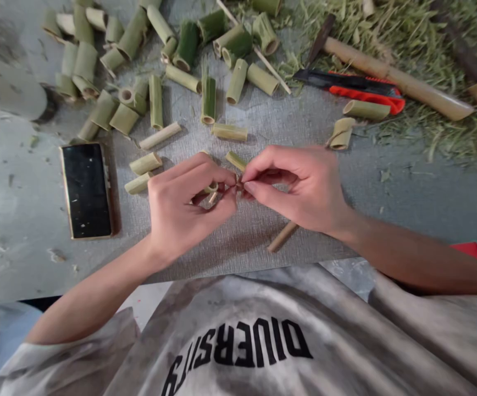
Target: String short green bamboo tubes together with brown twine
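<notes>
Blotched grey shirt cloth [238, 294] lies nearest, its black lettering upside down, just this side of the bench [205, 247]. Over the bench my left grip [184, 201] and right grip [304, 190] meet, each with thumb and forefinger pinched together; what shows between the tips is too small and blurred for me to name. Just past those tips lies a short green bamboo piece [236, 160]. Nearer me, a brown stick [280, 237] lies below the right grip. A pair of bamboo pieces [144, 163] sits just beside my left knuckles, with a phone [87, 190] farther left. Ahead, more bamboo tubes [187, 47] are scattered; on the right, a utility knife [345, 83] lies alongside a wooden-handled hammer [399, 77], near green shavings [432, 49].
</notes>
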A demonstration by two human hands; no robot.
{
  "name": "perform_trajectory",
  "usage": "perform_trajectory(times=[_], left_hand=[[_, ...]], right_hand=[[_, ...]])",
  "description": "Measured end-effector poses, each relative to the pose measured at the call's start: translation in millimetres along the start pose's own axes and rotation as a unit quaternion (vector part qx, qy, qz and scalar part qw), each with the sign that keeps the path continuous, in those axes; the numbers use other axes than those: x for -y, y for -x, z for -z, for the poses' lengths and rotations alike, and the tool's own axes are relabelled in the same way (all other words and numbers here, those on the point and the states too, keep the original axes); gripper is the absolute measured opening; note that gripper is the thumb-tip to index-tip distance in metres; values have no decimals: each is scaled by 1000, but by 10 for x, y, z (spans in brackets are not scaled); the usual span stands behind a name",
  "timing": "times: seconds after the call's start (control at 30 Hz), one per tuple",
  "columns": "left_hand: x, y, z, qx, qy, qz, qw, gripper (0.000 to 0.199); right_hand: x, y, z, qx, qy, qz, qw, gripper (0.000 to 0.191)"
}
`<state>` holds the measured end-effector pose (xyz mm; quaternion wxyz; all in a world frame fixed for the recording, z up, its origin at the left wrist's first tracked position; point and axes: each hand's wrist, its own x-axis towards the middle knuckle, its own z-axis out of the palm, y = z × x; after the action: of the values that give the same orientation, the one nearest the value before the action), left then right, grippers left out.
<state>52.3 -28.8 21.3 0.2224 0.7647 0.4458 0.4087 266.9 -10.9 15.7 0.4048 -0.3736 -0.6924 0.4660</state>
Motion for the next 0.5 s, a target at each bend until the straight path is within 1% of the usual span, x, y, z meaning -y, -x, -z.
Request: perform_trajectory(times=[0.13, 0.2, 0.33, 0.5], left_hand=[[-14, -14, 13, 16, 22, 22, 999, 18], [-22, -18, 19, 30, 18, 33, 999, 21], [-30, -21, 26, 43, 21, 48, 998, 23], [-27, -23, 17, 44, 28, 53, 997, 23]], right_hand=[[-33, -7, 14, -2, 67, 81, 995, 17], [-46, -1, 15, -1, 94, 103, 990, 17], [-49, 21, 16, 10, 140, 108, 984, 18], [-36, 45, 19, 21, 163, 108, 980, 18]])
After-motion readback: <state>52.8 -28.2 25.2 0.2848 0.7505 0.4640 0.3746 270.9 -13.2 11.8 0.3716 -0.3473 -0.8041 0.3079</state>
